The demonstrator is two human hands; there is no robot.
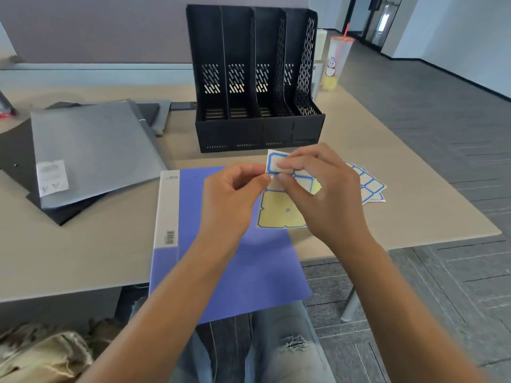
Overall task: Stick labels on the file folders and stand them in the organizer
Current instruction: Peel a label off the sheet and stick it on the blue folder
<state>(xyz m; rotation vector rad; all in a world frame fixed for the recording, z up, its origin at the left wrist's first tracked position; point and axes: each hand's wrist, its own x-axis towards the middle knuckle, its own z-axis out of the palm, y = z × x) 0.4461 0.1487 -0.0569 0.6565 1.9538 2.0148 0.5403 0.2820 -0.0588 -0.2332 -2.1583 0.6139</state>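
Note:
A blue file folder (193, 261) lies flat in front of me, hanging over the table's near edge. Above it, both hands hold a label sheet (279, 214) with blue-bordered stickers and bare yellow backing. My left hand (232, 194) pinches the sheet's left edge. My right hand (323, 189) pinches a white, blue-bordered label (275, 163) near the sheet's top. The black organizer (257, 78) with several slots stands behind, with no folder in it. A grey folder (94, 150) with a white label lies at the left on darker folders.
More label sheets (370, 183) lie on the table right of my hands. A plastic cup with a red straw (336, 62) stands right of the organizer. The table's right edge (442, 172) drops to grey carpet. A tan bag (41, 355) sits at lower left.

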